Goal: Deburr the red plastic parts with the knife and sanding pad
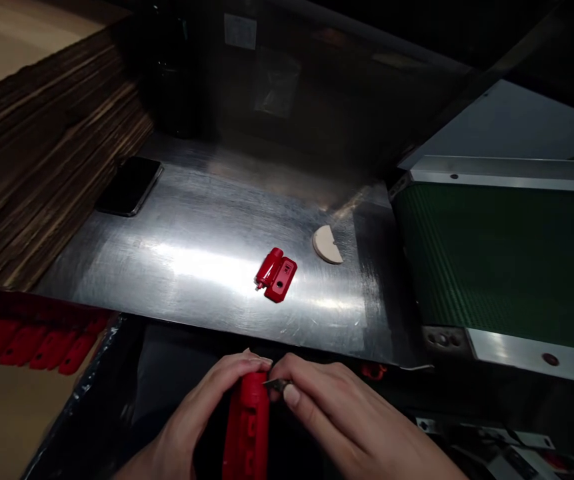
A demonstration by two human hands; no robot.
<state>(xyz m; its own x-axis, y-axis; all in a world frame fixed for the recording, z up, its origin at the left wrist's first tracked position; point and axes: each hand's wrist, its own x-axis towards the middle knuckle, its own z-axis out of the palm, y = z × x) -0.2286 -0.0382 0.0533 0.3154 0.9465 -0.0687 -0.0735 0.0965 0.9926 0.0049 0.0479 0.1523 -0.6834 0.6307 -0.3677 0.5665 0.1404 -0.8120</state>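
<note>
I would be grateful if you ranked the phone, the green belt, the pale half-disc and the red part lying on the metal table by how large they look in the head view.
1. Green belt
2. Phone
3. Red part
4. Pale half-disc

Brushed metal, shiny red plastic and rough-edged cardboard.
The tabletop (pixel 207 220) is smooth, scuffed metal with a bright sheen; on it, the small red fitting (pixel 279 277) is plastic, its barrel glossy, and the half-disc (pixel 325 245) is pale and matt, its material unclear. The phone (pixel 131 187) at the tabletop's left has a smooth, dark glossy face, next to coarse, layered brown cardboard (pixel 51 147). Right of the tabletop, the green belt (pixel 507 260) looks finely ribbed beside smooth metal rails (pixel 537 357). Below the tabletop's near edge, the larger red part (pixel 254 427) is smooth plastic.
</note>
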